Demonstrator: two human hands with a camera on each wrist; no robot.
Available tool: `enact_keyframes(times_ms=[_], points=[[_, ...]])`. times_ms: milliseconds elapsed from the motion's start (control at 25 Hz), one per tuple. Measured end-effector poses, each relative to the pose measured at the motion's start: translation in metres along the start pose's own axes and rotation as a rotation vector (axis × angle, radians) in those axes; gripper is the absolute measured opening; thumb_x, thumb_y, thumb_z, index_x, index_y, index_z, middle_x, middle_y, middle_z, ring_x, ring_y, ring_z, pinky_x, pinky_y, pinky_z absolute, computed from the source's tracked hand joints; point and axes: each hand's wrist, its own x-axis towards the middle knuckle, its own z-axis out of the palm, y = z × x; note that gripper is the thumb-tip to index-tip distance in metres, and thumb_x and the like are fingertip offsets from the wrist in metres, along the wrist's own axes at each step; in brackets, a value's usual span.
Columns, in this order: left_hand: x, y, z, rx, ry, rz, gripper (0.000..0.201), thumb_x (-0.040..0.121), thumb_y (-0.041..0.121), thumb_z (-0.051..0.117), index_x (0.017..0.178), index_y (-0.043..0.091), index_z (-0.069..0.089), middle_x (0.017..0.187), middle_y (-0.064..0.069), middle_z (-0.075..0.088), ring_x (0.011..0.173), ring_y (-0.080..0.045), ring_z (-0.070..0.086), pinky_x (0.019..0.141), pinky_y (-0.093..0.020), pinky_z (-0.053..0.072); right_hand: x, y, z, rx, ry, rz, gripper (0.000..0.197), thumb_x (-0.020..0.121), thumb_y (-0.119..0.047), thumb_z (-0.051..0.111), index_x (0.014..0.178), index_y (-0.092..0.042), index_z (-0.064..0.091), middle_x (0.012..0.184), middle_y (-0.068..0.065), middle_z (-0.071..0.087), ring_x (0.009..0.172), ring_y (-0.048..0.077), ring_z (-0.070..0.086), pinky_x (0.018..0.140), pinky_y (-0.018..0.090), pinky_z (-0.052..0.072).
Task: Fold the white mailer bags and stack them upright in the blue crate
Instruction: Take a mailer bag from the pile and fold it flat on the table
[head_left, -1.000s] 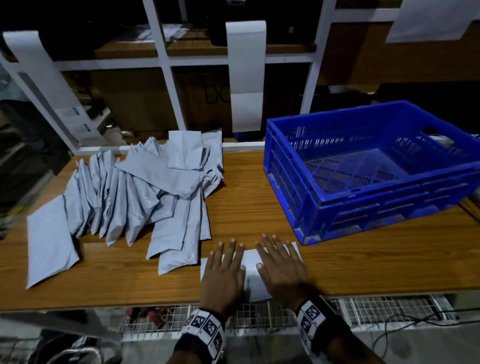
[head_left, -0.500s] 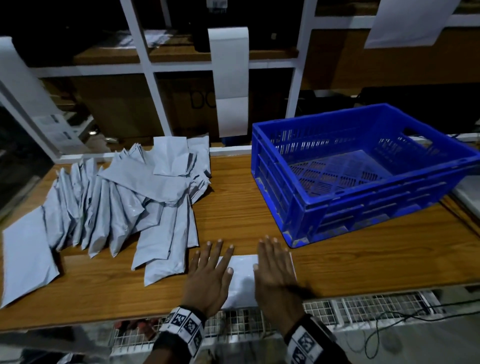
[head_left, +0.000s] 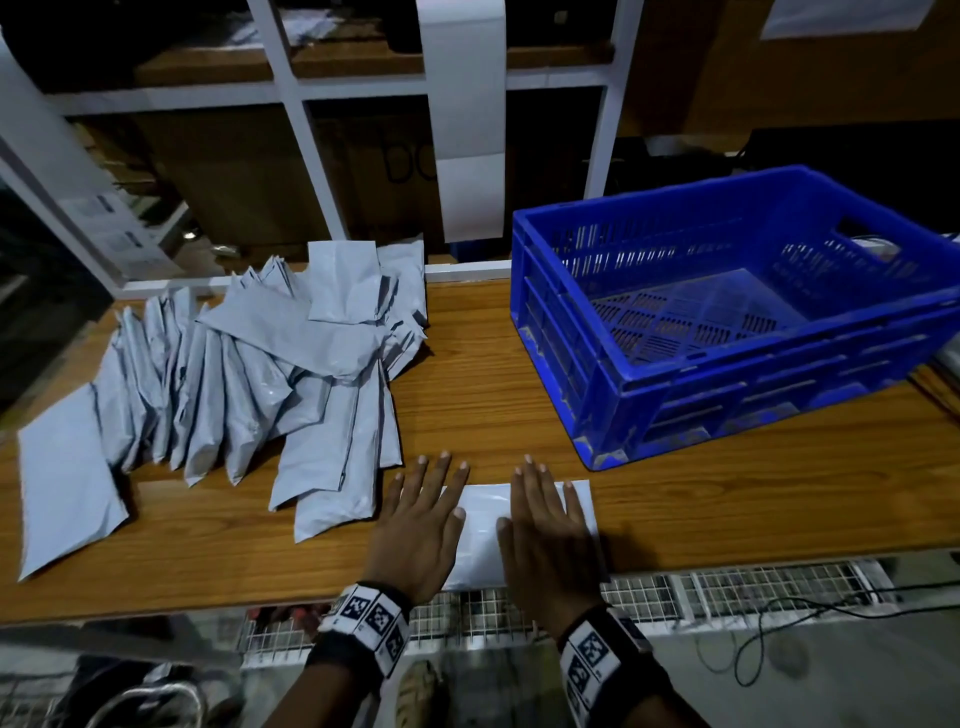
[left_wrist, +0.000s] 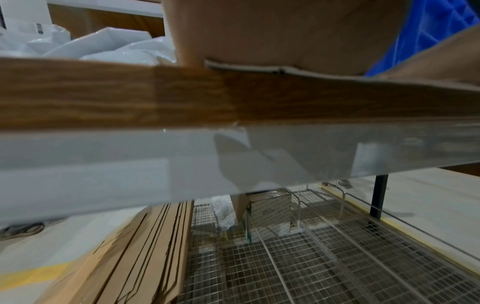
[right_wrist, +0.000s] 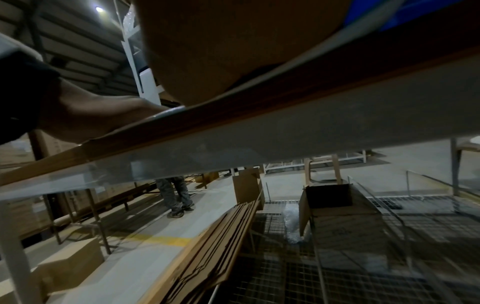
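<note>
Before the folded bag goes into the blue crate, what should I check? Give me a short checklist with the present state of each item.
1. Both hands flat on the bag: left hand and right hand press the bag: ok.
2. Bag lies flat on the table: ok.
3. Fold is even: hands cover most of it: cannot tell.
4. Crate has room: nothing inside it: ok.
5. Path from bag to crate is free: ok.
6. Pile of bags is apart from the pressed bag: cannot tell, the left hand hides the gap.

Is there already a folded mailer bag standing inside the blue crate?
No, the blue crate shows only its bare slotted floor in the head view.
</note>
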Motion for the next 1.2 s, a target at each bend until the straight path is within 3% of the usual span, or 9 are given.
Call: enact_keyframes(times_ms=[200, 400, 560, 760, 1000, 1080, 1200], points=[[-0.001, -0.002, -0.001, 0.012, 0.012, 0.007, 0.055, 0.106, 0.044, 0.014, 0.161, 0.034, 0.01, 0.168, 0.01, 0.005, 0.156, -0.019, 0.002, 0.124, -0.041, 0.001, -0.008, 0.042, -0.002, -0.036, 0.075, 0.056, 0.056, 0.103, -0.032, 0.037, 0.149, -0.001, 0.04, 0.159, 0.016, 0.031, 0.146, 0.027, 0.036, 0.121, 0.05, 0.024], [0.008, 0.041, -0.005, -0.042, 0.062, -0.047, 0.056, 0.104, 0.037, 0.024, 0.155, 0.018, 0.038, 0.162, -0.009, 0.03, 0.151, -0.031, 0.025, 0.12, -0.051, 0.017, -0.011, 0.041, 0.001, 0.002, 0.19, 0.05, 0.049, 0.103, -0.026, 0.044, 0.144, 0.001, 0.048, 0.154, 0.017, 0.039, 0.142, 0.028, 0.043, 0.116, 0.052, 0.031], [0.007, 0.083, 0.009, -0.066, 0.026, -0.025, 0.056, 0.102, 0.033, 0.024, 0.154, 0.02, 0.038, 0.161, -0.008, 0.034, 0.149, -0.031, 0.03, 0.119, -0.053, 0.03, -0.011, 0.042, -0.003, -0.001, 0.179, 0.05, 0.049, 0.104, -0.026, 0.043, 0.145, 0.0, 0.046, 0.156, 0.017, 0.037, 0.144, 0.026, 0.039, 0.115, 0.052, 0.032], [0.002, 0.072, 0.005, -0.039, 0.021, -0.063, 0.056, 0.099, 0.035, 0.027, 0.152, 0.027, 0.041, 0.159, -0.003, 0.039, 0.147, -0.033, 0.034, 0.116, -0.054, 0.034, -0.012, 0.047, 0.001, -0.017, 0.172, 0.03, 0.049, 0.105, -0.026, 0.041, 0.147, -0.001, 0.044, 0.157, 0.016, 0.036, 0.144, 0.026, 0.039, 0.115, 0.052, 0.031], [-0.008, 0.032, -0.002, -0.034, 0.066, -0.136, 0.056, 0.104, 0.04, 0.015, 0.158, 0.033, 0.027, 0.166, 0.002, 0.021, 0.153, -0.028, 0.018, 0.123, -0.047, 0.017, -0.01, 0.044, 0.001, -0.015, 0.222, 0.023, 0.047, 0.103, -0.023, 0.046, 0.143, 0.002, 0.049, 0.153, 0.017, 0.042, 0.14, 0.027, 0.045, 0.112, 0.052, 0.035], [-0.011, 0.017, -0.008, -0.065, 0.06, -0.147, 0.058, 0.104, 0.043, 0.012, 0.159, 0.033, 0.025, 0.166, 0.004, 0.018, 0.154, -0.025, 0.014, 0.119, -0.045, 0.026, -0.01, 0.046, -0.002, -0.013, 0.214, 0.022, 0.046, 0.103, -0.023, 0.044, 0.143, 0.0, 0.05, 0.153, 0.016, 0.041, 0.141, 0.026, 0.044, 0.113, 0.052, 0.033], [-0.016, -0.004, -0.014, -0.07, 0.044, -0.128, 0.059, 0.103, 0.044, 0.015, 0.158, 0.029, 0.028, 0.166, 0.003, 0.022, 0.153, -0.025, 0.019, 0.101, -0.042, 0.049, -0.007, 0.042, -0.009, -0.004, 0.123, 0.07, 0.049, 0.1, -0.026, 0.043, 0.145, -0.007, 0.05, 0.154, 0.011, 0.043, 0.142, 0.023, 0.042, 0.114, 0.05, 0.032]])
